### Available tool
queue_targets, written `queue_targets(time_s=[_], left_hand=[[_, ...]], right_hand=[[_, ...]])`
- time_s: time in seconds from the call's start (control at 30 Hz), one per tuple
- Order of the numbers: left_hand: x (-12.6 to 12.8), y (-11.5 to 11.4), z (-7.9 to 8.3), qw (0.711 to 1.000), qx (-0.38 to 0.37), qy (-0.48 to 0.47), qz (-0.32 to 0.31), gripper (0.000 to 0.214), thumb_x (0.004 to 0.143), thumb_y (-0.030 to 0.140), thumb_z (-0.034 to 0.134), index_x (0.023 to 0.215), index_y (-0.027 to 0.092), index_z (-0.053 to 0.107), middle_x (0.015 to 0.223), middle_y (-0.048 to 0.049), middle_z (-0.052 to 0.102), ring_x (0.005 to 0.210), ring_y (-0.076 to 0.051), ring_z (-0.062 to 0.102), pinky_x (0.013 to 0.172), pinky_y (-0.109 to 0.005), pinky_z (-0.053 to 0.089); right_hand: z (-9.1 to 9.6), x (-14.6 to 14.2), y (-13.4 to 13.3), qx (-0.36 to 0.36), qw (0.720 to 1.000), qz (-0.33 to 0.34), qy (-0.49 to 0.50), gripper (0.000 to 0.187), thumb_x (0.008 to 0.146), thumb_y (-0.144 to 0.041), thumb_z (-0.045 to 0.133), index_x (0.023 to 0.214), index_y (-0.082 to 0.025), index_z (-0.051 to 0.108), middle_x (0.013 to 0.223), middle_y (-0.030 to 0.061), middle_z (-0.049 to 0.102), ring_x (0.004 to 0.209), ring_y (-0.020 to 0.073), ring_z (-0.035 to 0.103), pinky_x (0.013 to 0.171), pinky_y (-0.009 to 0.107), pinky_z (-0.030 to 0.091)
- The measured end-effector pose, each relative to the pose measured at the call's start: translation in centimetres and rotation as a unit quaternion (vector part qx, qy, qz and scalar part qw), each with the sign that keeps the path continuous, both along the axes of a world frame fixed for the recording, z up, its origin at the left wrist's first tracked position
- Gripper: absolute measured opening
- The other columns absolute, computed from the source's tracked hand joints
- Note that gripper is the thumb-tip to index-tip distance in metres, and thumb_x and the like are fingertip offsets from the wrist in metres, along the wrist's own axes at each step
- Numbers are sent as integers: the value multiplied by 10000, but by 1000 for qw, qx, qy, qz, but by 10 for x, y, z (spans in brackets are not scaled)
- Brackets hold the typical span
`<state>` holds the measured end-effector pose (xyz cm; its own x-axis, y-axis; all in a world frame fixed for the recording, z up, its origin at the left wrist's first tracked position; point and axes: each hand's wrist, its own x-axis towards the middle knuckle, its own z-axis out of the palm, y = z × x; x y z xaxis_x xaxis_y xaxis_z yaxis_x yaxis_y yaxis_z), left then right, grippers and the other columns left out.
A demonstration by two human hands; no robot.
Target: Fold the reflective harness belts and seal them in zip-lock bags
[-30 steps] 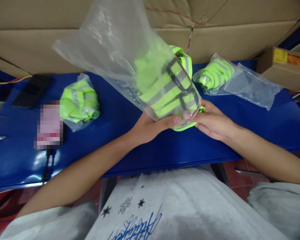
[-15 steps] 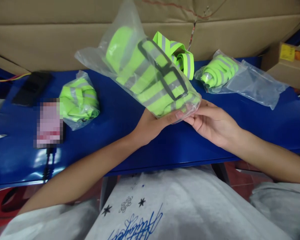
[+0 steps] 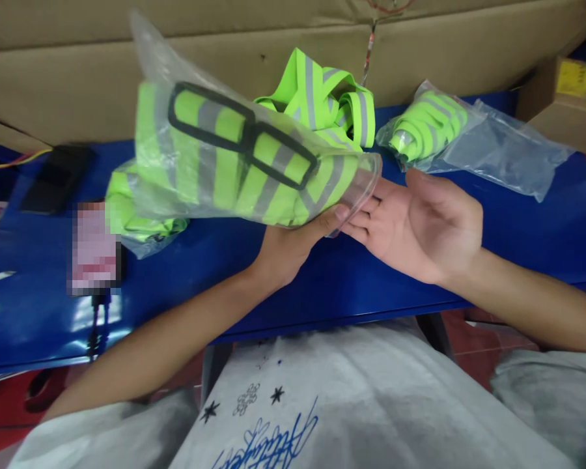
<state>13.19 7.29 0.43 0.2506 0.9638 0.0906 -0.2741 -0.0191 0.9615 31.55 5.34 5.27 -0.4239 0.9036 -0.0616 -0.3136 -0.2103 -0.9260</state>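
Bag (image 3: pixel 254 166), clear plastic w/ neon-green grey-striped straps (image 3: pixel 209 170) inside, gripped by left hand (image 3: pixel 286 244); right hand (image 3: pixel 422 225) open.

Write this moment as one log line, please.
left hand: grips bagged reflective vest aloft | right hand: open, palm up, beside bag end | blue table: left bagged bundle, right bagged bundle

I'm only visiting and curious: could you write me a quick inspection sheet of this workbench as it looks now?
Surface: blue table, glossy.
Job's things: clear bag of green reflective straps, held up; loose straps behind it.
Clutter: bagged bundle at right; bagged bundle at left; black device.
Hands: left hand grips the bag's end; right hand open, palm up.
Cables: black cable near the front edge; yellow-red wires.
Surroundings: cardboard sheets; cardboard box.
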Motion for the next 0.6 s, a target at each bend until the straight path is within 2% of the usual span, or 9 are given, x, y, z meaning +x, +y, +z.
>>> queue_targets(time_s=[0.1, 0.2, 0.27, 0.33, 0.4, 0.43, 0.47, 0.5, 0.6], left_hand=[[4, -3, 7, 998, -50, -38, -19, 259, 814, 393, 895, 987, 235, 784, 1161, -32, 795, 1264, -220, 685, 1160, -381, 525], [0, 1, 24, 993, -95, -63, -41, 199, 811, 350, 877, 923, 226, 769, 1125, -32, 789, 1244, -220, 682, 1130, -355, 529], [-7, 7, 36, 987, -139, -70, -37, 106, 846, 276, 825, 865, 201, 752, 968, -22, 765, 1008, -165, 720, 952, -278, 581], [-15, 13, 43, 978, -197, -70, -27, 62, 865, 196, 768, 824, 162, 735, 803, 2, 682, 728, -88, 646, 722, -198, 553], [-21, 18, 45, 968, -240, -67, -41, 51, 858, 158, 738, 811, 139, 729, 749, 12, 625, 605, -51, 551, 598, -168, 488], [-23, 20, 45, 963, -254, -61, -64, 36, 845, 157, 737, 815, 137, 733, 754, 6, 624, 595, -51, 535, 575, -170, 471], [-25, 22, 44, 960, -259, -52, -98, 35, 829, 175, 751, 822, 142, 743, 763, -4, 634, 593, -60, 531, 555, -180, 458], [-25, 24, 43, 956, -257, -40, -138, 70, 813, 217, 777, 831, 152, 757, 769, -17, 648, 591, -75, 529, 533, -197, 445], [-27, 25, 45, 944, -216, 2, -250, 324, 806, 504, 828, 932, 207, 809, 825, -73, 730, 593, -138, 564, 486, -261, 414]], right_hand=[[-2, 0, 1, 77, 996, 25, -42, 663, 945, -805, 462, 1267, -275, 695, 1301, 57, 758, 1311, 277, 681, 1086, 483, 600], [0, 2, -4, 231, 961, -18, -152, 453, 992, -618, 603, 1299, -298, 698, 1245, 17, 783, 1198, 232, 744, 1014, 418, 638], [2, 8, -7, 383, 883, -128, -239, 240, 1024, -376, 648, 1244, -319, 723, 1137, -16, 809, 1032, 187, 786, 935, 353, 652], [0, 16, -2, 517, 758, -233, -321, 260, 990, -224, 679, 1231, -309, 726, 1103, -4, 812, 1001, 188, 783, 954, 352, 638], [-6, 25, 8, 590, 661, -240, -397, 393, 943, -221, 741, 1331, -257, 691, 1284, 72, 763, 1213, 259, 727, 1080, 430, 587], [-9, 29, 13, 611, 639, -211, -418, 465, 938, -244, 758, 1392, -231, 659, 1377, 102, 720, 1305, 291, 681, 1117, 466, 562], [-12, 32, 17, 616, 639, -171, -427, 500, 953, -261, 752, 1438, -224, 633, 1438, 111, 686, 1348, 304, 655, 1128, 485, 553], [-15, 35, 19, 608, 657, -135, -424, 485, 983, -265, 723, 1458, -248, 625, 1451, 91, 683, 1337, 295, 664, 1121, 483, 557], [-12, 38, 11, 514, 764, -121, -370, 382, 1030, -245, 666, 1375, -407, 685, 1283, -20, 769, 1164, 233, 736, 1094, 441, 568]])
